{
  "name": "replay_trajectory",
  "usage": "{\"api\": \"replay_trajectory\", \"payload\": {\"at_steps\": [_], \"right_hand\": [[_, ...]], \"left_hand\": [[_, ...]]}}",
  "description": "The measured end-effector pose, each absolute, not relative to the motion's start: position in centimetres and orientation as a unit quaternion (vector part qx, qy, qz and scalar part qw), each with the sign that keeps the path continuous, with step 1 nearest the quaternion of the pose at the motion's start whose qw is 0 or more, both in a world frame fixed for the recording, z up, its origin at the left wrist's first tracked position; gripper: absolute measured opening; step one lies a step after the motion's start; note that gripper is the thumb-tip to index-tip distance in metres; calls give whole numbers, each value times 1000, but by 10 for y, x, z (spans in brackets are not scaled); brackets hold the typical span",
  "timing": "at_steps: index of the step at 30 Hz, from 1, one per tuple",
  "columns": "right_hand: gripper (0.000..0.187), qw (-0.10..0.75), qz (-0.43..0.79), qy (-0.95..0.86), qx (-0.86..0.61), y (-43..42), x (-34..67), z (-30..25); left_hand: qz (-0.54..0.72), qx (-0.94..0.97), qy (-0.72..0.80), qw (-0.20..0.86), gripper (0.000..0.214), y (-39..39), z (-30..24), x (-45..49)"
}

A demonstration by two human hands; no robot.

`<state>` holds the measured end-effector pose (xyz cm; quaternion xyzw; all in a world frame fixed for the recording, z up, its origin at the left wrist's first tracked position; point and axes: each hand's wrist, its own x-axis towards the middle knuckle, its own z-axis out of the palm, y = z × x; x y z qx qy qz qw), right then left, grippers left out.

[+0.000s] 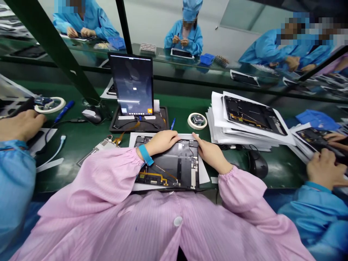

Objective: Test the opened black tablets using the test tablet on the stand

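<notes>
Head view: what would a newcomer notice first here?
First, the opened tablet at bottom centre, with its gold flex cable showing and the left hand and right hand on its top edge. Behind it, a lit tablet stands upright in a black holder. To the right, another opened tablet lies on stacked white sheets.

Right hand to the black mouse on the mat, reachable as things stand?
Likely yes. The right hand rests on the opened tablet, and the black mouse sits just to its right on the green mat. Nothing appears to block the way, though a cable lies by the mouse.
</notes>
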<state>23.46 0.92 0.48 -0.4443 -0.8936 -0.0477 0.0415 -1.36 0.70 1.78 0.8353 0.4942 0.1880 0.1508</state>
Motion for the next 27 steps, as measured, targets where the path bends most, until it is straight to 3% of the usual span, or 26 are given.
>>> {"api": "replay_trajectory", "payload": {"at_steps": [3, 9, 11, 19, 27], "right_hand": [[47, 94, -65, -881, -459, 3, 243, 8], [36, 296, -114, -795, -517, -19, 264, 30], [38, 314, -134, -767, -544, -29, 264, 38], [30, 259, -18, -829, -495, -54, 252, 46], [37, 98, 121, -881, -446, -63, 244, 42]], "left_hand": [[160, 819, 510, 209, 34, 14, 6, -16], [175, 811, 513, 219, 36, 16, -2, -19], [178, 809, 515, 220, 36, 15, -2, -19], [182, 808, 515, 221, 37, 14, 0, -21], [161, 810, 524, 209, 35, 13, 3, -19]]}}
